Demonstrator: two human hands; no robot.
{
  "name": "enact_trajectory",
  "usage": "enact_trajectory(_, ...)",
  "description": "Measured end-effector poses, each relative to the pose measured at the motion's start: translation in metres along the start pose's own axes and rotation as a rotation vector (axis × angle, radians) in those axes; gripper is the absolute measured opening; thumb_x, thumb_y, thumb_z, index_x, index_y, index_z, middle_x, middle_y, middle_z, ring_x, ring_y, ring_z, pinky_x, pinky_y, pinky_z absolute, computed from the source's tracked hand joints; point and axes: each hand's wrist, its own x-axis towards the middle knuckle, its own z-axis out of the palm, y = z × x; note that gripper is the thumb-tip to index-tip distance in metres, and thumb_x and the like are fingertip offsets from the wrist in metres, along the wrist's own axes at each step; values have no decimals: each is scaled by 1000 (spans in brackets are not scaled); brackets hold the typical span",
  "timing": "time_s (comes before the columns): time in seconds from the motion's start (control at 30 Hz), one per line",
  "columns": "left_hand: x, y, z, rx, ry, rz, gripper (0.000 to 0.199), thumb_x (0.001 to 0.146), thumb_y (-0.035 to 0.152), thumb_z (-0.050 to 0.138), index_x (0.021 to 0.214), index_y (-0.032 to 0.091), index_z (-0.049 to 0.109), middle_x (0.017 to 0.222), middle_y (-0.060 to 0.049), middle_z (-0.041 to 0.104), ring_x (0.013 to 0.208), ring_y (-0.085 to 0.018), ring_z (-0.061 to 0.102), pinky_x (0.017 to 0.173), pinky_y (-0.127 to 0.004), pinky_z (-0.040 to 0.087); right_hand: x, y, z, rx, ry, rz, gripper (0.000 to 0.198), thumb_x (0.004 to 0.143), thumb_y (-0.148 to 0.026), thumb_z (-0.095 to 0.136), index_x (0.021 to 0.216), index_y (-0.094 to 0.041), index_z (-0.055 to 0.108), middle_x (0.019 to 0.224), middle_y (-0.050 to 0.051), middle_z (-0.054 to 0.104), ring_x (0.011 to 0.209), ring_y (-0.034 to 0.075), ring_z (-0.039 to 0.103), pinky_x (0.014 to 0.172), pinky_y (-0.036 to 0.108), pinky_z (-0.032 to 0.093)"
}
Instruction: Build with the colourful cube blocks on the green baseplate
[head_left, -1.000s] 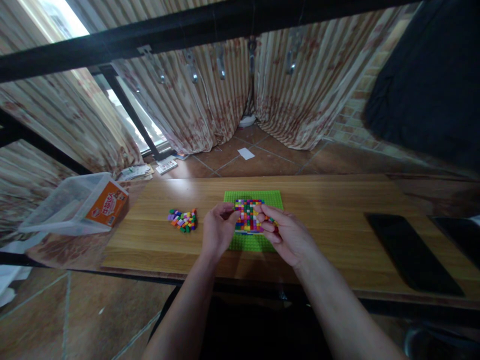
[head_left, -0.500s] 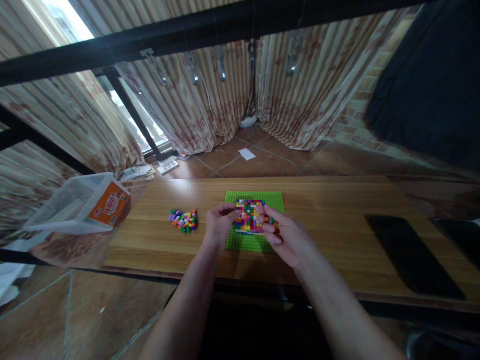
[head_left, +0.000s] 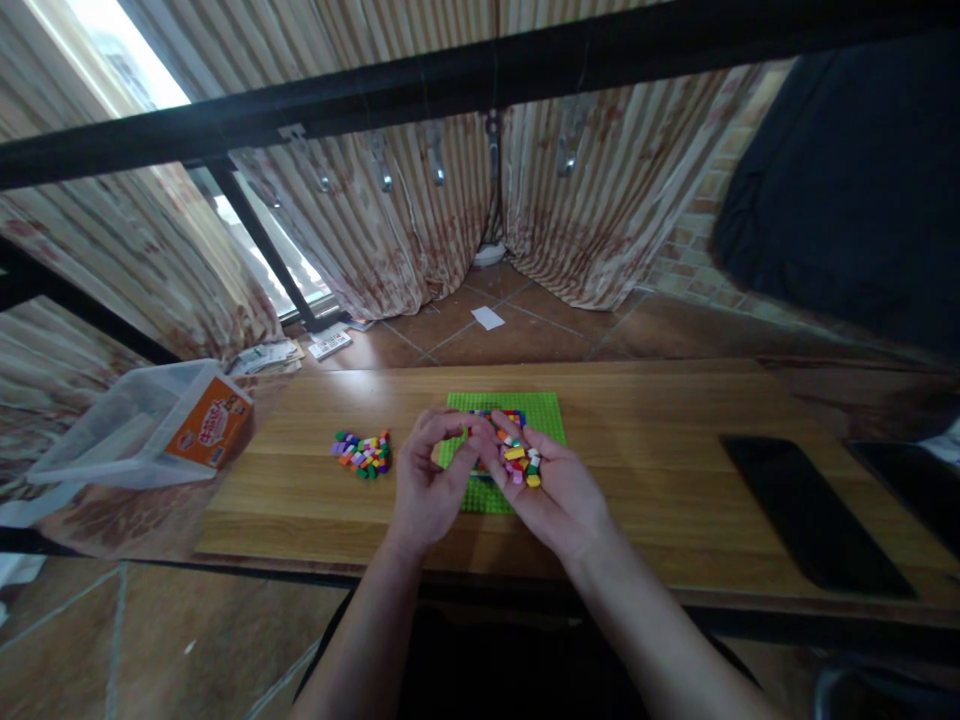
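Observation:
My right hand (head_left: pixel 555 492) is turned palm up over the baseplate, cupped around several small toy bricks (head_left: pixel 519 456) in yellow, white, pink, green and other colours. My left hand (head_left: pixel 435 478) has its thumb and index finger pinched together at the fingertips of the right hand; whatever lies in the pinch is too small to make out. Beneath both hands is a green studded baseplate (head_left: pixel 541 404). On it sits a multicoloured block of bricks (head_left: pixel 514 414), mostly hidden by the hands. A loose pile of bricks (head_left: pixel 363 454) lies on the tabletop left of my left hand.
The wooden table (head_left: pixel 645 430) bears a black phone-like slab (head_left: pixel 814 515) at the right, with another dark flat object (head_left: pixel 907 485) beyond it. A clear plastic bin (head_left: pixel 127 425) with an orange label stands off the left end. A black bar (head_left: pixel 450 85) crosses above, with hooks hanging.
My right hand has rolled palm up, exposing the bricks in it. My left hand has moved right to meet its fingers, and the brick block is now mostly covered. The view has shifted slightly.

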Motion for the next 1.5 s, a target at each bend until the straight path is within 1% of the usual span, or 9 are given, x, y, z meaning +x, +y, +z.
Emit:
enact_trajectory(0.1,-2,8,-1,250,-95,148,19,83,16,59,95,24,71,104,-5,66,104,-19,59,94,-36,45,3,4,-3,-21,-60,-28,22,92,-17,46,102,-14,66,88,8,72,77,15,69,67,24,60)
enact_trajectory(0.27,0,7,-1,427,-145,197,25,82,13,58,100,25,71,108,-6,62,108,-21,56,94,-38,45,3,11,-1,-22,-78,10,20,91,-15,47,95,-15,67,85,5,72,72,12,67,64,21,57)
enact_trajectory(0.67,0,3,-7,428,-195,130,25,78,4,55,88,23,70,102,-4,65,103,-20,57,95,-38,44,5,21,0,-65,-64,19,23,94,-16,44,89,-14,67,76,3,72,68,11,66,63,19,55)
enact_trajectory(0.83,1,4,-13,464,-228,101,27,77,2,54,87,22,69,97,-3,65,99,-20,57,93,-38,44,6,23,-2,-111,-127,70,21,94,-18,47,90,-14,67,75,1,71,66,10,65,58,18,53)
enact_trajectory(1.0,2,3,-18,470,-238,73,19,77,3,55,81,20,64,93,-3,63,95,-19,56,90,-37,44,6,27,-1,-88,-128,79,18,92,-16,50,88,-14,67,76,2,71,72,11,67,69,21,56)
enact_trajectory(1.17,0,2,-23,421,-221,90,14,82,8,54,87,20,59,98,-4,62,97,-19,58,87,-34,45,9,30,-3,-161,-12,49,10,86,-16,60,79,-15,66,70,1,70,63,10,63,61,21,56)
enact_trajectory(1.23,-2,1,-25,391,-218,79,11,86,11,52,89,20,58,93,-3,63,90,-17,60,81,-31,47,8,31,-4,-219,59,34,10,83,-22,66,77,-14,65,66,0,67,54,8,58,49,17,50)
enact_trajectory(1.33,-3,0,-29,377,-225,78,8,89,17,53,89,20,59,86,-1,65,82,-15,62,76,-28,47,6,32,-4,-317,68,-5,20,73,-29,77,76,-14,65,62,-1,63,44,3,47,33,10,29)
enact_trajectory(1.5,-3,4,-32,315,-262,118,10,89,19,56,87,20,65,86,-2,67,83,-14,63,77,-27,48,2,31,-4,-471,7,-83,30,62,-32,85,73,-13,65,61,-4,57,43,0,36,32,10,16)
